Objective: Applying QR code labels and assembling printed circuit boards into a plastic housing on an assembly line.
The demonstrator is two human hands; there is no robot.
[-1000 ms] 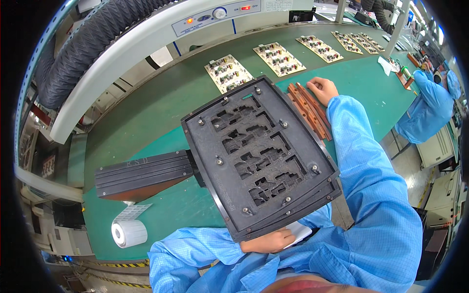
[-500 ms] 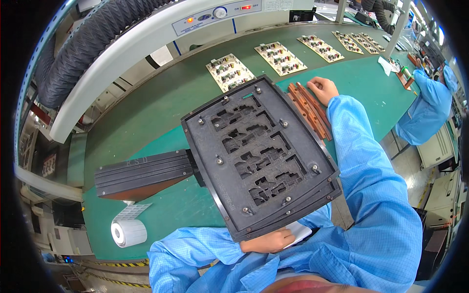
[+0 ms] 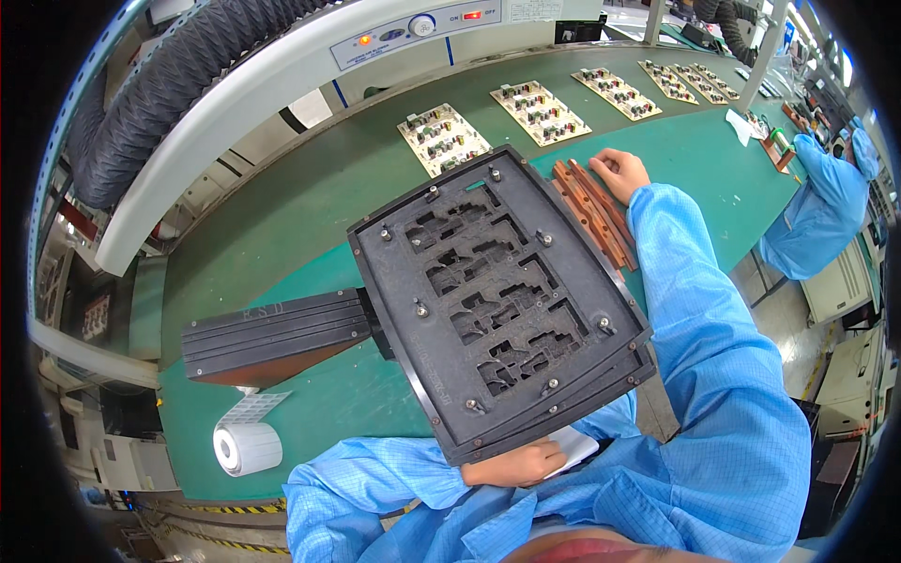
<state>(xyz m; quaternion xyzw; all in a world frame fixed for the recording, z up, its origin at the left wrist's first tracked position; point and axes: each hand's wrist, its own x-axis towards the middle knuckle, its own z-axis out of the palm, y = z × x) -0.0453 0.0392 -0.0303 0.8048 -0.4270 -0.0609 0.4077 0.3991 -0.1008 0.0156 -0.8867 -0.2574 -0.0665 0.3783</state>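
A stack of black pallets [image 3: 436,347] with shaped cut-outs and small metal clamps stands tilted in front of me. Below its near edge, my left hand [image 3: 519,464] is closed, its fingers curled at a white flat object [image 3: 574,448] that lies partly under the sleeve. My right hand [image 3: 621,174] rests on the green table beyond the stack, loosely curled, with nothing visible in it. Beside that hand lie several brown slotted bars [image 3: 593,214], close to its fingers.
Populated circuit boards [image 3: 540,113] lie in a row along the far side. More black pallets [image 3: 277,328] and a roll of white labels [image 3: 247,448] are at left. A blower [image 3: 422,25] with a control panel hangs above. Another person [image 3: 821,202] works at the far right.
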